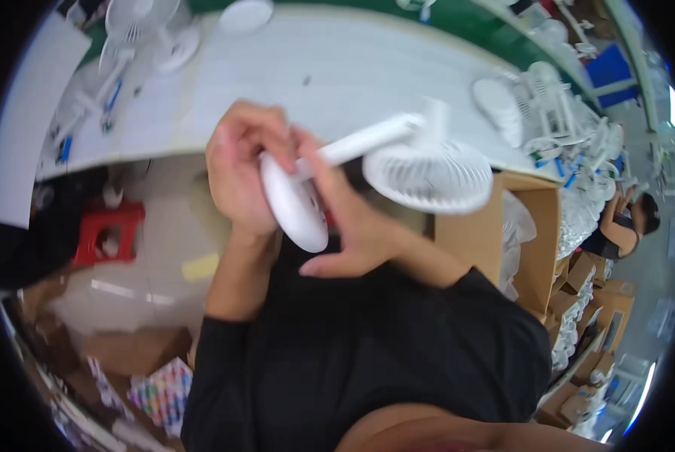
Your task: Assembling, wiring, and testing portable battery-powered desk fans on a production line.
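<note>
A small white desk fan (431, 179) is held sideways in front of my body, clear of the table. Its round base (288, 200) points left, and a slim stand (371, 139) leads right to the slatted grille. My left hand (243, 162) curls around the base from the left, its fingers bent near the base's upper edge. My right hand (352, 218) grips the fan where base and stand meet, with its thumb stretched below the base. Motion blurs both hands, and the fingertips are partly hidden.
The white table (232, 83) spans the front, with a fan (141, 22) and a white disc (247, 13) at its far side. Several fan parts (556, 113) crowd the right end. Cardboard boxes (529, 218) stand right, a red stool (111, 230) left. Another person (627, 226) is far right.
</note>
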A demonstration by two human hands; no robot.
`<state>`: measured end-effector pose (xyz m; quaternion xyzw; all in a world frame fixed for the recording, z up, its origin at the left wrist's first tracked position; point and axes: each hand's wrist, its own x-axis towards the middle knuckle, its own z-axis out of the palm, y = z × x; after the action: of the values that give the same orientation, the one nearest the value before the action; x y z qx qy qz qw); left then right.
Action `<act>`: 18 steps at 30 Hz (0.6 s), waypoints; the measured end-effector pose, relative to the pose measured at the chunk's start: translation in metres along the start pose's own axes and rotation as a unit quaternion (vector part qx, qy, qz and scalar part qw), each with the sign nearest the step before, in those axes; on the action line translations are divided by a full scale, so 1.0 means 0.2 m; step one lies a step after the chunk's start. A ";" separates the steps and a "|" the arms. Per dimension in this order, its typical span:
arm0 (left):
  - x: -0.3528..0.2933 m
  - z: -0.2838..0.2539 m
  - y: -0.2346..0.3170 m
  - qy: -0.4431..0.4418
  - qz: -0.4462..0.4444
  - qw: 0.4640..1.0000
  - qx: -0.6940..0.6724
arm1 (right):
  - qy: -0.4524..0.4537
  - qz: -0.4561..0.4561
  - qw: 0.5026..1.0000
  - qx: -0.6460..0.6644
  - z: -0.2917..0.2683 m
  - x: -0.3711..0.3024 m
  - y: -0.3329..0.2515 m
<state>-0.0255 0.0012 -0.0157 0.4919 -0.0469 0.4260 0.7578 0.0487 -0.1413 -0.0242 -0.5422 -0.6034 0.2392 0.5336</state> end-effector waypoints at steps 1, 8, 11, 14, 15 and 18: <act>0.05 -0.03 -0.08 0.031 -0.024 0.999 -0.017 | 0.009 -0.017 0.999 -0.030 -0.02 0.01 0.03; 0.26 -0.11 -0.47 0.017 -0.052 0.901 0.431 | 0.344 0.099 0.916 -0.180 -0.67 0.11 0.46; 0.22 -0.20 -0.48 0.001 -0.084 0.860 0.504 | 0.339 0.149 0.862 -0.345 -1.21 0.16 0.74; 0.18 -0.24 -0.49 -0.019 -0.055 0.834 0.549 | 0.337 0.153 0.787 -0.494 -1.68 0.26 0.95; 0.18 -0.24 -0.50 -0.033 -0.045 0.815 0.577 | 0.329 0.217 0.762 -0.514 -1.80 0.29 0.98; 0.18 -0.22 -0.54 -0.084 -0.002 0.763 0.641 | 0.299 0.396 0.645 -0.581 -2.05 0.43 1.01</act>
<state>0.0572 0.0413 -0.0968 0.8970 0.1743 0.3118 0.2605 0.5142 -0.1214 -0.0370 -0.9703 -0.1538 -0.1473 0.1144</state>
